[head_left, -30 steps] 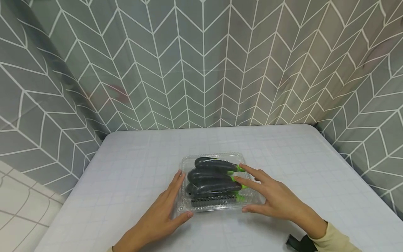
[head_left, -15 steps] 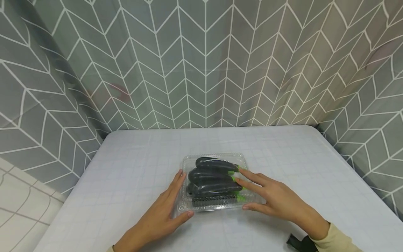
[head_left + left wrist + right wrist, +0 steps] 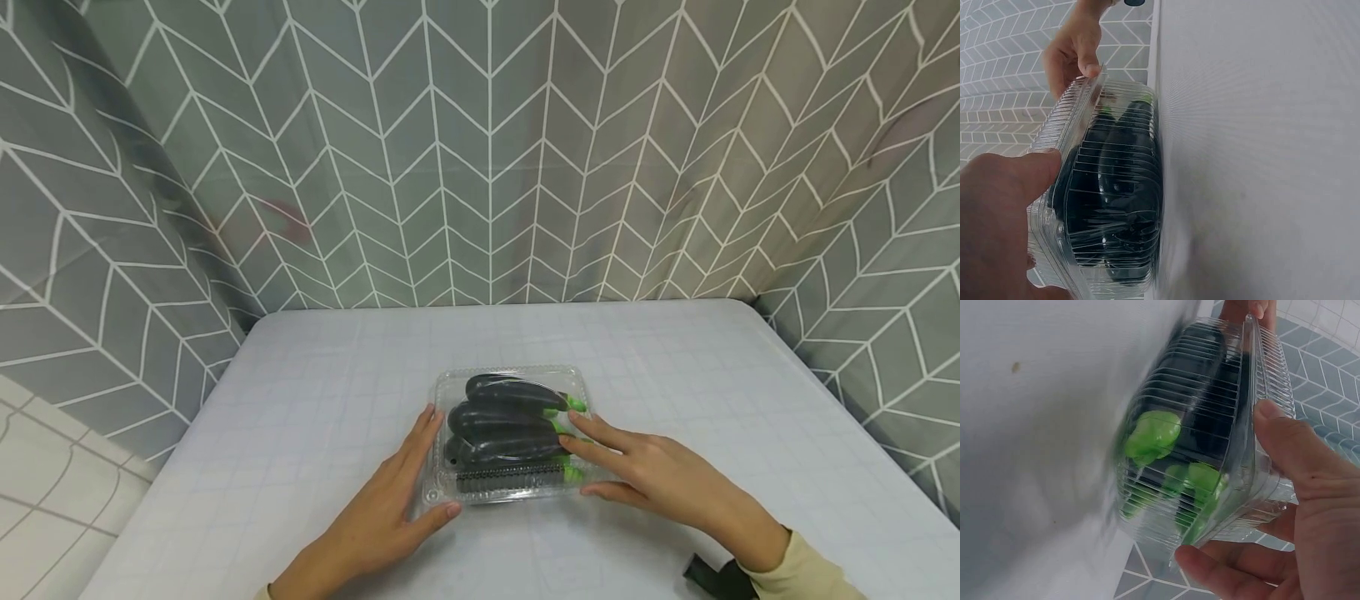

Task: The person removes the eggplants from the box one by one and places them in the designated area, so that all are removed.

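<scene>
A clear plastic clamshell container (image 3: 525, 493) lies on the table and holds several dark eggplants (image 3: 510, 418) with bright green stem ends pointing right. Its ribbed wall shows in both wrist views. Along the container's left side lies my left hand (image 3: 382, 508), fingers fairly straight, thumb near the front left corner; in the left wrist view the thumb (image 3: 1041, 172) touches the rim. My right hand (image 3: 648, 473) rests at the right side with fingers spread over the lid's edge. Its thumb (image 3: 1285, 434) touches the rim in the right wrist view, with a fingertip (image 3: 1194, 562) at the rim's far corner.
A white cloth with a faint grid covers the table (image 3: 337, 358). Grey curtains (image 3: 465, 167) with white chevron lines stand behind and at the sides. A dark green object (image 3: 720, 577) lies by the right sleeve (image 3: 806, 571). White tiles (image 3: 60, 492) show at the lower left.
My right hand's fingers have slid slightly toward me and to the right over the container's edge, showing more of the green stem ends. The left hand and container stay nearly in place.
</scene>
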The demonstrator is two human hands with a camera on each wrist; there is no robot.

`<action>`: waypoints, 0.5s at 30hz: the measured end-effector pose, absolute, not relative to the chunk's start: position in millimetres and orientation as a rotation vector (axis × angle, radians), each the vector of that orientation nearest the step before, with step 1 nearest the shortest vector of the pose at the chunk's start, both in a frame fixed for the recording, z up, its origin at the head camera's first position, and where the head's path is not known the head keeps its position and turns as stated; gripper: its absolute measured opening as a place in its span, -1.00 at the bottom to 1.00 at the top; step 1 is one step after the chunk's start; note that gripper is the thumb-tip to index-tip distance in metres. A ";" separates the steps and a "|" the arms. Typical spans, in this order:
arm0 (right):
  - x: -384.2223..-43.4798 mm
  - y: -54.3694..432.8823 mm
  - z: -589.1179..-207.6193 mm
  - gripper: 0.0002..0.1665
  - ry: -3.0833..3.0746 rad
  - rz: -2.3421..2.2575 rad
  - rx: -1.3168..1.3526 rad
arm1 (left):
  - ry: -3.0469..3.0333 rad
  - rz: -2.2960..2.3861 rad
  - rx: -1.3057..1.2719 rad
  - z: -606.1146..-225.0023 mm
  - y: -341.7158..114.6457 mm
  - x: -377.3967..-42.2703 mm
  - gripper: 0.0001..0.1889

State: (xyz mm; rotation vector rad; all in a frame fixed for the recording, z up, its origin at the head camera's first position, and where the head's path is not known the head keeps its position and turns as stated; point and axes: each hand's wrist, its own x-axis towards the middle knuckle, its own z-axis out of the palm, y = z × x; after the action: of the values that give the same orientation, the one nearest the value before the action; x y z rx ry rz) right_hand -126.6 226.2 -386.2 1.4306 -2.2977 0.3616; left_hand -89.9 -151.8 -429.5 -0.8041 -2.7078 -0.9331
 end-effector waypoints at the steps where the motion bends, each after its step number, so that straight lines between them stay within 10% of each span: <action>1: -126.9 226.1 -385.7 -0.37 -2.288 0.358 1.442 | -2.709 -0.933 -0.802 -429.5 -152.0 -90.1 0.07; 15: -124.6 217.2 -380.0 -0.35 -2.240 0.264 1.462 | -2.706 -0.942 -0.800 -429.0 -153.7 -90.5 0.05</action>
State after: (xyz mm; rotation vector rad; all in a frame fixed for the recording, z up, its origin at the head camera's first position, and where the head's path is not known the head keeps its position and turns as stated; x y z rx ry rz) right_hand -124.6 217.2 -380.0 1.4618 -2.2401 0.2635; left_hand -90.5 -153.7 -429.0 -0.8004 -2.7058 -0.9415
